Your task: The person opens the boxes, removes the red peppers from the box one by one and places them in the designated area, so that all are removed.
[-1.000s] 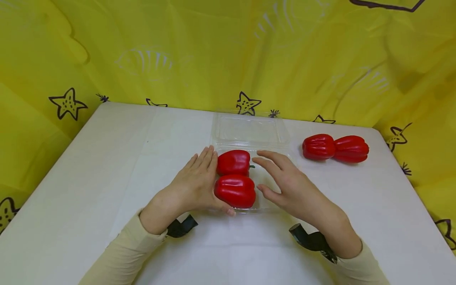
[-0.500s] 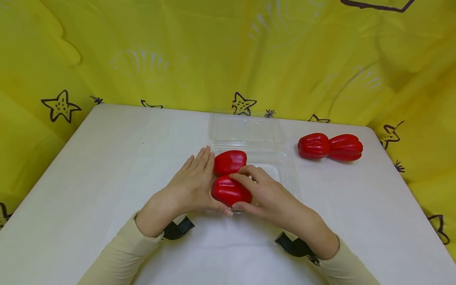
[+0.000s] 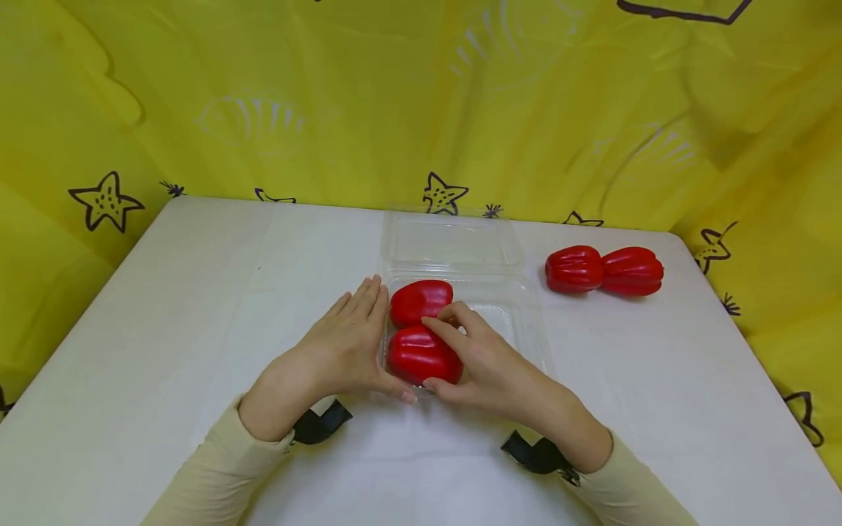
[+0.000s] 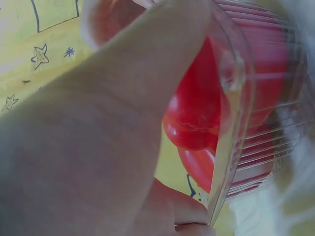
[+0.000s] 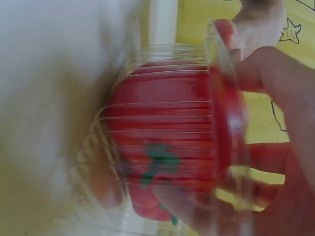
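Note:
Two red bell peppers lie one behind the other in the left part of a clear plastic clamshell container (image 3: 520, 321). My right hand (image 3: 490, 361) grips the near bell pepper (image 3: 417, 356), thumb at its front and fingers at its back right. Green stems show through the ribbed wall in the right wrist view, on the near bell pepper (image 5: 162, 118) and the one behind. The far bell pepper (image 3: 417, 301) sits just behind it. Along the container's left edge my left hand (image 3: 342, 351) rests with straight fingers, its thumb stretched across the front left corner.
The container's clear lid (image 3: 450, 241) is folded back towards the yellow patterned curtain (image 3: 368, 95). Two more red bell peppers (image 3: 601, 270) lie end to end on the white table (image 3: 164, 329), right of the container.
My right hand has moved left from above the container's right side and its fingers have closed round the near bell pepper. My left hand stays at the container's left edge.

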The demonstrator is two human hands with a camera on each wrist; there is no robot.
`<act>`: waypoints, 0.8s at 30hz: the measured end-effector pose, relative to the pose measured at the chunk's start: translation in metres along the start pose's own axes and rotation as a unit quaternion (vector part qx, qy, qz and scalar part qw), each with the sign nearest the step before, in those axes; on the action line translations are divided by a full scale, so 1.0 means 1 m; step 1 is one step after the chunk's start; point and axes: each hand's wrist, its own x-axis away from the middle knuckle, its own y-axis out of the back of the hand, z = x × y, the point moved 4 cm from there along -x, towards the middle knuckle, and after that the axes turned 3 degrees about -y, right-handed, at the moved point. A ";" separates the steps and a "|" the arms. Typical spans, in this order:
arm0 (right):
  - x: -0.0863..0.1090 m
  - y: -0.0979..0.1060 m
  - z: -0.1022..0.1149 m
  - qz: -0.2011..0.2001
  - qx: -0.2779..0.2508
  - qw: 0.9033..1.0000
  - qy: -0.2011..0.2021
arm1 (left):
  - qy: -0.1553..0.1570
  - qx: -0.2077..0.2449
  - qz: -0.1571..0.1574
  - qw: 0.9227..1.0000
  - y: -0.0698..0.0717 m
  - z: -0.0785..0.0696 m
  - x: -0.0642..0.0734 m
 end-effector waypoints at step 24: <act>0.011 0.038 -0.018 0.050 -0.062 0.995 -0.054 | 0.008 0.009 0.017 1.000 -0.001 0.000 0.000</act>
